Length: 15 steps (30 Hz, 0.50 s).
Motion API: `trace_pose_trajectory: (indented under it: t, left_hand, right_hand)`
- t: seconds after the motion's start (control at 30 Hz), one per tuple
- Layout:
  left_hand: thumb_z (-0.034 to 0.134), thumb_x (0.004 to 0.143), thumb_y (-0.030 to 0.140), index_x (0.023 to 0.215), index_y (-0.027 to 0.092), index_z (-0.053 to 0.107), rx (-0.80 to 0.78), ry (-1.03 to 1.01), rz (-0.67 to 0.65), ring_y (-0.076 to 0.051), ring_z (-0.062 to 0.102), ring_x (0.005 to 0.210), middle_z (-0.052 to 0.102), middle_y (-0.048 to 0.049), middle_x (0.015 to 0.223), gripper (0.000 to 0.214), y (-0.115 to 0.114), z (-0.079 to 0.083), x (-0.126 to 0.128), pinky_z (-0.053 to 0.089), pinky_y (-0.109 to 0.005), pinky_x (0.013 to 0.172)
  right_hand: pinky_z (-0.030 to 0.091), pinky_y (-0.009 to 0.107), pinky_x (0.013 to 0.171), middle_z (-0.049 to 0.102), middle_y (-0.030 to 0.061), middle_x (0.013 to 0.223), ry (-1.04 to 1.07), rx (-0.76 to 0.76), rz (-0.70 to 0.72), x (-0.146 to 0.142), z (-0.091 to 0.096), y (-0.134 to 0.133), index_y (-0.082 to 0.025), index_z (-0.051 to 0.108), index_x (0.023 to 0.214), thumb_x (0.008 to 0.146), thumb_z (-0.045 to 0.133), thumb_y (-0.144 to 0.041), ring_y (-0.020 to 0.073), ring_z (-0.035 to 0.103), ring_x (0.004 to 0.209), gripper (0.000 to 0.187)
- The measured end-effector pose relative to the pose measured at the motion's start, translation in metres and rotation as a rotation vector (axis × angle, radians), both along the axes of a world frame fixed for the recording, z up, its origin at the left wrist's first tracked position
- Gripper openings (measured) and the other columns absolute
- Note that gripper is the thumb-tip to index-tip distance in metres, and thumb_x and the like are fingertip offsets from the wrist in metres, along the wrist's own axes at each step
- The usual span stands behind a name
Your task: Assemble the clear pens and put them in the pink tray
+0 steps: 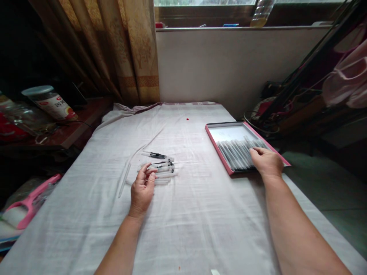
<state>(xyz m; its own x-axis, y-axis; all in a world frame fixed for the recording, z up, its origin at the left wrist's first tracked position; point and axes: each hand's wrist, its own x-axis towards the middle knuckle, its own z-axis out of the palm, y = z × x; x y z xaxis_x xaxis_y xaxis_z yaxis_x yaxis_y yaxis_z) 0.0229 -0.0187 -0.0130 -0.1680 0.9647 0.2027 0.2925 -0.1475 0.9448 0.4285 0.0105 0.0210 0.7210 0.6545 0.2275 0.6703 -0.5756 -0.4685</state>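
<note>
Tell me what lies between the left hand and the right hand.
In the head view, going from left hand to right hand: loose pen parts, white cloth, then the pink-edged box holding a row of pens.

White cloth [197, 214], matt and softly creased, lies beneath pens [159, 156] of smooth, see-through plastic with dark parts. The box [229, 133] looks like card, its pink edge matt, its white inside smooth with a faint sheen. The curtain [143, 46] is folded gold cloth with a woven-looking pattern; the wall [215, 61] is smooth, matt paint. A jar [56, 106] and bottle [262, 13] look like shiny plastic; a pink handle [43, 188], smooth plastic.
</note>
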Motion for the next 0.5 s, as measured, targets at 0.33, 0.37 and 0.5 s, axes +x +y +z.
trace_pose_trajectory:
  t: [0.33,0.37,0.5]
  left_hand:
    - [0.052,0.087,0.034,0.117,0.017,0.058,0.121,0.125,0.130,-0.016,0.069,0.079,0.072,-0.0078,0.097,0.035,0.007,0.001,-0.018,0.056,-0.030,0.075]
    - [0.052,0.087,0.033,0.116,0.017,0.059,0.135,0.135,0.153,-0.017,0.070,0.080,0.073,-0.0077,0.096,0.035,0.008,0.000,-0.020,0.056,-0.031,0.077]
    - [0.051,0.087,0.032,0.114,0.017,0.061,0.178,0.184,0.241,-0.018,0.070,0.087,0.073,-0.0075,0.096,0.032,0.013,-0.005,-0.028,0.056,-0.033,0.082]
  right_hand:
    - [0.043,0.035,0.057,0.073,0.0155,0.096,-0.125,-0.216,0.104,-0.005,-0.007,0.006,-0.021,0.077,0.101,0.084,0.046,-0.040,0.0286,0.064,0.071,0.040]
    - [0.043,0.035,0.057,0.073,0.0155,0.094,-0.135,-0.208,0.107,-0.003,-0.008,0.005,-0.020,0.077,0.100,0.083,0.047,-0.039,0.0279,0.064,0.070,0.040]
    - [0.045,0.035,0.063,0.072,0.0154,0.091,-0.224,-0.042,0.133,-0.009,-0.007,0.001,-0.017,0.076,0.100,0.082,0.049,-0.035,0.0275,0.063,0.074,0.037]
